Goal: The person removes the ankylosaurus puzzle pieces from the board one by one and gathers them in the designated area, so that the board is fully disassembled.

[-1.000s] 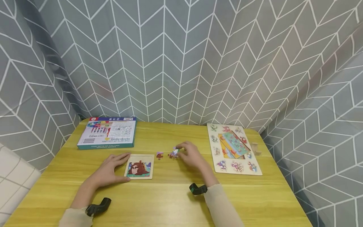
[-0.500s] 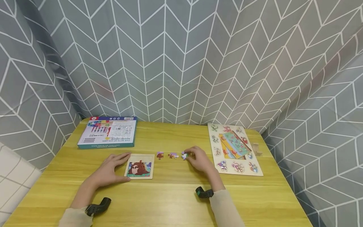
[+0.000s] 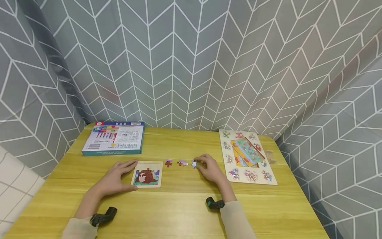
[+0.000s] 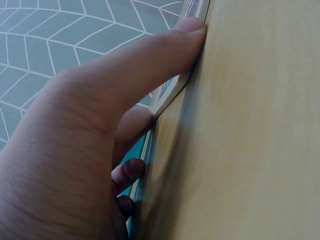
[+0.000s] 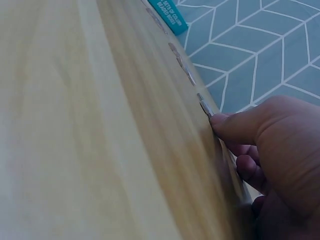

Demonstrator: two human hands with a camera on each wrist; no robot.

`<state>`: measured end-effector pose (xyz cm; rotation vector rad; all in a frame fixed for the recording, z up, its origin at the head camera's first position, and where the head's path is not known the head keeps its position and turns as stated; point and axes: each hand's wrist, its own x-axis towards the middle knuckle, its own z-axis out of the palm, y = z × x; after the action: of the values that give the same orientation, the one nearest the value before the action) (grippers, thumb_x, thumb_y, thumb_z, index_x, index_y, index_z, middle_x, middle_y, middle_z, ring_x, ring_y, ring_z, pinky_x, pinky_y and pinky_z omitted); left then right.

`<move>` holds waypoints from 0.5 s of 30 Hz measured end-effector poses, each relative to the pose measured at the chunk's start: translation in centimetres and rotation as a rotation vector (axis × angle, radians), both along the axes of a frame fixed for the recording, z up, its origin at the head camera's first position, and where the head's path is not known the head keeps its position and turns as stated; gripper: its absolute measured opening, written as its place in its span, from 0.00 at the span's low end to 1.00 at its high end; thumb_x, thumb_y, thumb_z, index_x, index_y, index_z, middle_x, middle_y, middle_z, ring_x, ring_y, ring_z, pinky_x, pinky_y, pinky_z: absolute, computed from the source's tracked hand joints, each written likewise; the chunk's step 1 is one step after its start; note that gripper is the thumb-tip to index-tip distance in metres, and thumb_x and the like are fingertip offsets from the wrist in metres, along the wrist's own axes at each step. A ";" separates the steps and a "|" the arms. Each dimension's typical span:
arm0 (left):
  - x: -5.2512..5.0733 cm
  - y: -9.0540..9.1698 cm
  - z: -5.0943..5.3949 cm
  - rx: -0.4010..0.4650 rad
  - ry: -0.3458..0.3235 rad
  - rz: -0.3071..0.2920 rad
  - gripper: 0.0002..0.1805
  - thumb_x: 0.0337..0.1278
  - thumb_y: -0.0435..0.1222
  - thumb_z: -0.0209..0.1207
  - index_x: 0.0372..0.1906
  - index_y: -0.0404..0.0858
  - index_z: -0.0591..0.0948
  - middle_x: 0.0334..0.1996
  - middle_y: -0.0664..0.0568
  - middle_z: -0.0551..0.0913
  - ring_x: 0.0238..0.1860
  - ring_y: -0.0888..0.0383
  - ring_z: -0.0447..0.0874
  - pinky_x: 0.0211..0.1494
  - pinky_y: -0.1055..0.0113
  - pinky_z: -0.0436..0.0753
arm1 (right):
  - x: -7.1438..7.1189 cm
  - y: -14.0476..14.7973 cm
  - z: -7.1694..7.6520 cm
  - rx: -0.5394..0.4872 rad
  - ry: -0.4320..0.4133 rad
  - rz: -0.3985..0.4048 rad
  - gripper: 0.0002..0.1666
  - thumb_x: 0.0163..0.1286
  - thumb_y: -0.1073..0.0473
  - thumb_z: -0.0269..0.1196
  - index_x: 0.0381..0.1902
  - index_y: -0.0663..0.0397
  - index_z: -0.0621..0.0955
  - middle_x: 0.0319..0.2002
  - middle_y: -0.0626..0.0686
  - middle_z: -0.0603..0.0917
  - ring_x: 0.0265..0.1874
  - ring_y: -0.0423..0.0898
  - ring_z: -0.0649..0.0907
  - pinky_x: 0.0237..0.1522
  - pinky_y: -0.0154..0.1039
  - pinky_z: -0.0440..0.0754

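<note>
A square wooden puzzle tray (image 3: 146, 186) with a brown animal picture lies on the table. My left hand (image 3: 112, 179) holds its left side, with the thumb at the near corner and the forefinger at the far one; the left wrist view shows the thumb and fingertip against the tray's edge (image 4: 170, 96). To the right of the tray lie a brown and purple piece (image 3: 168, 163) and some more pieces (image 3: 181, 163). Farther right, my right hand (image 3: 210, 168) pinches a white and purple piece (image 3: 193, 164) at the table surface; its far part is behind the fingers.
A flat blue and white box (image 3: 111, 139) lies at the back left. On the right are a wooden board (image 3: 247, 177) with sea animal pictures, coloured cards (image 3: 249, 151) on it, and a small wooden item (image 3: 270, 157) beside it. A patterned curtain (image 3: 179, 66) hangs behind.
My right hand has moved right with the white and purple piece, away from the middle pieces, and has stayed there since half a second ago. My left hand keeps its place at the tray.
</note>
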<state>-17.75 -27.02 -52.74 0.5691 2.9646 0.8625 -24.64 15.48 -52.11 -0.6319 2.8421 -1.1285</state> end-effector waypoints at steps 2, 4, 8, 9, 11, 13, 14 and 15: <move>-0.1 0.0 0.1 -0.007 0.001 0.000 0.59 0.44 0.63 0.78 0.80 0.40 0.71 0.79 0.45 0.70 0.57 0.51 0.68 0.60 0.42 0.74 | 0.0 0.1 0.0 -0.004 0.002 -0.002 0.16 0.74 0.65 0.68 0.58 0.56 0.88 0.53 0.56 0.84 0.48 0.49 0.81 0.53 0.49 0.81; -0.1 0.0 0.1 -0.012 0.001 -0.002 0.59 0.44 0.63 0.78 0.80 0.40 0.71 0.79 0.45 0.70 0.56 0.52 0.68 0.59 0.43 0.75 | 0.0 0.1 0.0 -0.011 0.001 -0.005 0.16 0.74 0.65 0.68 0.58 0.56 0.88 0.53 0.56 0.84 0.48 0.49 0.81 0.54 0.50 0.81; -0.1 0.0 0.2 -0.009 -0.002 -0.003 0.59 0.44 0.63 0.78 0.80 0.40 0.71 0.79 0.45 0.70 0.56 0.52 0.68 0.59 0.43 0.75 | 0.1 0.2 -0.1 -0.023 -0.007 -0.005 0.16 0.75 0.64 0.67 0.59 0.55 0.88 0.54 0.55 0.84 0.51 0.50 0.82 0.56 0.52 0.80; -0.1 0.0 0.2 -0.006 -0.003 -0.003 0.59 0.45 0.63 0.78 0.80 0.40 0.71 0.79 0.45 0.70 0.56 0.52 0.68 0.59 0.43 0.75 | 0.1 0.2 -0.1 -0.026 -0.010 -0.004 0.16 0.75 0.64 0.67 0.59 0.55 0.88 0.54 0.55 0.84 0.51 0.51 0.82 0.56 0.52 0.80; 0.0 0.0 0.3 0.001 -0.002 -0.002 0.59 0.45 0.63 0.79 0.80 0.40 0.71 0.79 0.44 0.70 0.57 0.51 0.68 0.60 0.42 0.75 | 0.1 0.3 -0.1 -0.031 -0.014 -0.001 0.17 0.75 0.63 0.68 0.59 0.54 0.88 0.55 0.55 0.84 0.52 0.51 0.82 0.57 0.52 0.80; 0.0 0.1 0.4 0.001 0.002 -0.005 0.58 0.45 0.63 0.79 0.79 0.39 0.71 0.78 0.44 0.70 0.58 0.51 0.69 0.60 0.42 0.75 | 0.0 0.3 0.0 -0.040 -0.015 0.005 0.18 0.74 0.63 0.68 0.60 0.54 0.87 0.55 0.55 0.84 0.53 0.52 0.83 0.58 0.52 0.81; 0.0 0.1 0.4 0.001 0.004 -0.006 0.58 0.45 0.63 0.79 0.79 0.39 0.71 0.79 0.44 0.70 0.58 0.51 0.69 0.60 0.42 0.75 | 0.0 0.3 0.0 -0.044 -0.015 0.006 0.18 0.74 0.63 0.69 0.60 0.55 0.87 0.55 0.55 0.85 0.53 0.52 0.83 0.58 0.52 0.81; 0.0 0.1 0.4 0.002 0.005 -0.007 0.58 0.45 0.62 0.79 0.79 0.39 0.71 0.79 0.43 0.70 0.58 0.50 0.69 0.60 0.42 0.75 | -0.1 0.3 0.0 -0.048 -0.013 0.009 0.19 0.73 0.63 0.69 0.60 0.55 0.87 0.55 0.55 0.85 0.53 0.52 0.83 0.58 0.51 0.81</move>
<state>-17.74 -26.93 -52.31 0.5819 2.9653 0.8647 -24.76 15.83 -52.07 -0.6361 2.8060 -1.1989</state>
